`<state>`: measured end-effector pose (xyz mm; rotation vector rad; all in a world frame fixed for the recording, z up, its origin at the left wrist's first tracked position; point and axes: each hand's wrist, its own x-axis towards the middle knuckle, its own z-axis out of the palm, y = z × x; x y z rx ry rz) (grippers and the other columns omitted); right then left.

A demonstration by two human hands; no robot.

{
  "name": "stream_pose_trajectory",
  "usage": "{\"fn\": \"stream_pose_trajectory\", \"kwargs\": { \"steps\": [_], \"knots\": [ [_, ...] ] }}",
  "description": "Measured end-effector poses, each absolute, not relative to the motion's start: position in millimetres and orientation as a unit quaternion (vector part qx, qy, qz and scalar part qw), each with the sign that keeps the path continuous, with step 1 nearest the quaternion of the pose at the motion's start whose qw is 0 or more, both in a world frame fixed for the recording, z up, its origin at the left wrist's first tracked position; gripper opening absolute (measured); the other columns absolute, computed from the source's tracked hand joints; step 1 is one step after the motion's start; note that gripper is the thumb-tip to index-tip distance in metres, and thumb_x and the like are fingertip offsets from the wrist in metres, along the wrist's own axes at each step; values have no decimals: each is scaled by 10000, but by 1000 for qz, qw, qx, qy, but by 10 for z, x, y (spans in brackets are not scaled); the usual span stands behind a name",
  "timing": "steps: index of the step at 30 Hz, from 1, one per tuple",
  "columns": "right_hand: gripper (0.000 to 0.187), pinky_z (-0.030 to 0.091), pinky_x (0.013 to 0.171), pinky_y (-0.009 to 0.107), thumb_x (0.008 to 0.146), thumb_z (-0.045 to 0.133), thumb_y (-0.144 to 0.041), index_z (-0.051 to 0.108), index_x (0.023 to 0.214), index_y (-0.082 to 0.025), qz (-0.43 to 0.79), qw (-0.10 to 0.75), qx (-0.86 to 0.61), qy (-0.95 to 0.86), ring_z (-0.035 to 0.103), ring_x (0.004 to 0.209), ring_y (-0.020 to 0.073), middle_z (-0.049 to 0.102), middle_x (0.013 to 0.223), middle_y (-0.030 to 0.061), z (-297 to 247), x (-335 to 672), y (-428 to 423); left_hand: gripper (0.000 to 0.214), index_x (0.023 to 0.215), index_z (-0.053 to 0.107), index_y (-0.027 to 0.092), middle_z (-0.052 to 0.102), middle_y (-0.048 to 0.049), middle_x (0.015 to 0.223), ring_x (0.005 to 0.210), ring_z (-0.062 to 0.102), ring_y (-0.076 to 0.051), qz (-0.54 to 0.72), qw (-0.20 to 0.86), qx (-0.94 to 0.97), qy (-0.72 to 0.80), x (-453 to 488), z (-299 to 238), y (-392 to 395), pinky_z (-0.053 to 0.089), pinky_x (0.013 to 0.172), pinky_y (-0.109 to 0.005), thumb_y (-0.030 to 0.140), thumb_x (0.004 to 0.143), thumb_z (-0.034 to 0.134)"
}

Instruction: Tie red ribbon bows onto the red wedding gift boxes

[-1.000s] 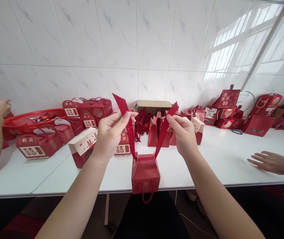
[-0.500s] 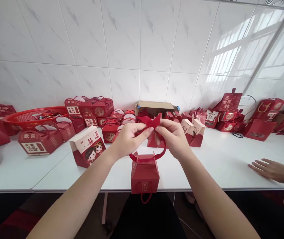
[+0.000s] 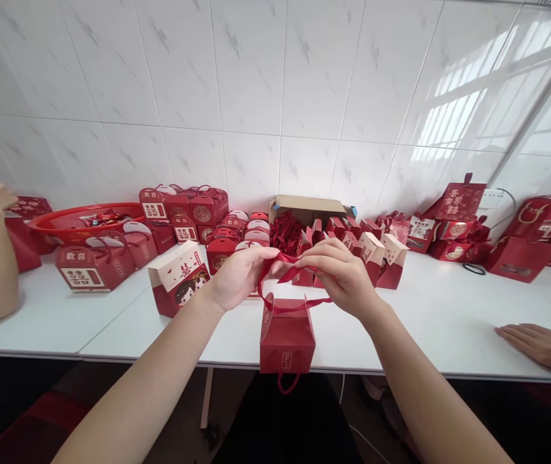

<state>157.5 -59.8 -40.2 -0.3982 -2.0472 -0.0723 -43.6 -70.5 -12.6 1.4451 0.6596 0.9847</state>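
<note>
A small red gift box (image 3: pixel 287 338) stands at the table's front edge, its rope handle hanging over the side. Red ribbon (image 3: pixel 282 305) runs through the top of the box and rises to both hands. My left hand (image 3: pixel 239 276) pinches the ribbon between thumb and fingers, left of centre. My right hand (image 3: pixel 345 274) grips the ribbon on the other side, fingers bent over it. Both hands are above the box and not touching it. The fingers partly hide where the ribbon strands cross.
Several red gift boxes (image 3: pixel 209 205) crowd the back by the tiled wall. A red basket (image 3: pixel 57 223) of wrapped sweets stands left. A cream-and-red box (image 3: pixel 178 274) is near my left arm. A cardboard carton (image 3: pixel 309 205) holds red ribbons. Other people's hands (image 3: pixel 543 345) are at both sides.
The ribbon has gone from a bunched shape between both hands to strands drawn apart. My right hand has turned over, fingers now on top. The view has shifted slightly left.
</note>
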Motion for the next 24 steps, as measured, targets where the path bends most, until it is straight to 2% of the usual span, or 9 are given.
{"fn": "stream_pose_trajectory", "kwargs": {
  "steps": [4,7,9,11,14,17,19,22,24],
  "knots": [
    [306,488,848,389,880,462,-84,674,1020,-255,-87,509,-174,-839,557,957,207,688,999,47,-449,1545,-590,404,703,677,140,657,-69,733,842,613,-209,388,529,698,286,-425,-123,-783,459,842,-332,322,886,366],
    [268,472,903,402,877,503,-122,679,1027,-258,-47,575,-223,-786,575,1028,212,645,1137,59,-498,1528,-635,382,765,697,157,701,-66,828,891,625,-227,428,327,754,375,-467,-127,-857,460,857,-344,406,876,429],
    [226,484,885,379,883,507,-147,686,987,-239,-8,640,-277,-717,592,1029,208,646,1111,70,-555,1585,-686,345,797,704,175,716,-56,909,931,626,-234,447,162,757,447,-575,-150,-902,450,884,-333,439,847,488],
    [179,506,805,340,883,515,-181,689,906,-217,11,663,-341,-666,614,973,202,662,1013,70,-653,1729,-751,353,858,713,187,719,-44,987,962,628,-233,426,93,749,499,-772,-217,-949,445,902,-303,467,838,498],
    [165,495,691,304,869,530,-239,667,788,-197,0,614,-443,-653,624,889,201,671,921,65,-917,2063,-855,411,986,702,193,706,-32,1075,1006,624,-251,355,136,717,584,-1185,-469,-1036,472,866,-278,518,817,514],
    [192,480,659,309,857,526,-295,628,729,-194,-10,545,-534,-646,625,809,200,675,890,57,-1314,2364,-927,492,1013,704,190,682,-52,1140,1085,598,-304,307,163,647,678,-1553,-917,-1129,467,913,-351,585,772,536],
    [217,484,655,316,862,508,-329,623,736,-195,11,505,-573,-646,628,788,202,675,888,57,-1593,2463,-945,503,994,713,194,702,-67,1093,1070,612,-303,298,195,636,685,-1681,-1260,-1179,474,917,-372,601,772,518],
    [243,498,715,341,875,480,-357,632,782,-193,23,474,-605,-639,632,824,217,673,882,66,-1922,2469,-948,518,999,711,204,692,-77,1113,1066,617,-293,345,198,621,675,-1708,-1692,-1231,521,856,-345,616,754,514],
    [251,501,740,356,879,469,-361,633,795,-191,15,467,-613,-637,631,835,226,673,882,76,-2049,2436,-952,525,1017,704,200,666,-84,1162,1117,588,-288,382,183,611,669,-1689,-1870,-1252,490,926,-358,613,752,517]
  ]
}}
